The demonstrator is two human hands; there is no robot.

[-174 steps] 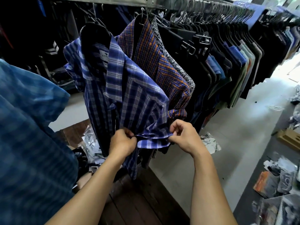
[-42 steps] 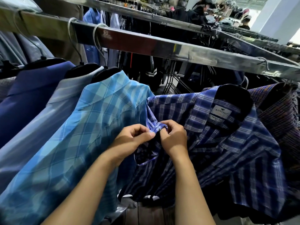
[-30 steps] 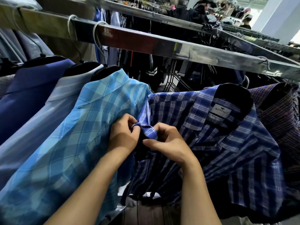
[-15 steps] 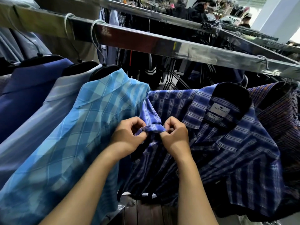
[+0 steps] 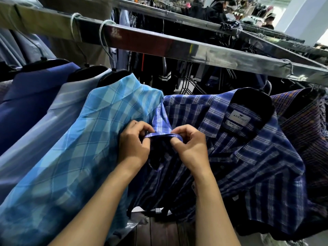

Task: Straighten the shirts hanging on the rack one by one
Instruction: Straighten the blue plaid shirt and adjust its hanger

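Far left, a navy shirt (image 5: 32, 103) and a pale shirt (image 5: 58, 118) hang from the rail (image 5: 195, 48). Next comes a light blue check shirt (image 5: 85, 148), which lies against the back of your left hand (image 5: 134, 144).

Your left hand pinches the left end of a sleeve cuff (image 5: 162, 134) between thumb and curled forefinger. The cuff belongs to the dark plaid shirt (image 5: 257, 157), the one being straightened. Its folded edge runs almost level, left to right, and spans the short gap between your two hands. Your right hand (image 5: 191, 148) pinches the right end in the same way, with its thumb under the fold.

From the cuff, the sleeve climbs up and slightly left to the shoulder seam. The shirt body lies to the right of your grip. Its collar and white label (image 5: 238, 117) sit on a black hanger (image 5: 252, 98) higher up on the right. Both hands are equally close to the cuff, so I judge that the next smoothing pull would run down and away from that shoulder. Watch that it does not drag the shirt off the hanger.

Far right hangs an orange-striped shirt (image 5: 305, 125).

A second ago the cuff was bunched toward your left hand and your right hand sat lower, with looser fingers. Since then the right hand has risen level with the left, and the edge now lies flatter between them. Nearly six seconds ago you were working on this shirt's other sleeve, seen from the rack's side.
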